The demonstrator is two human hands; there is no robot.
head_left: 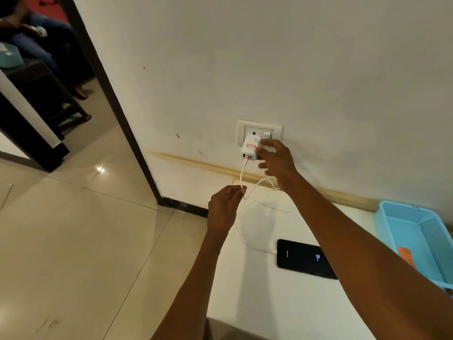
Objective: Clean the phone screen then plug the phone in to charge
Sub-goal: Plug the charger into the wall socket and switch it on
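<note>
A black phone [305,258] lies flat on the white tabletop [269,303], screen up and faintly lit. A white cable [241,238] is plugged into its left end. The cable runs up to a white charger [248,147] seated in the wall socket plate [259,130]. My right hand [275,161] grips the charger's right side with thumb and fingers. Lower and to the left, my left hand [224,207] pinches the cable a little below the charger.
A light blue plastic basket [416,231] holding something orange stands at the table's right edge. A dark door frame [115,99] runs down the wall on the left, with tiled floor beyond. A seated person and dark furniture are at the far upper left.
</note>
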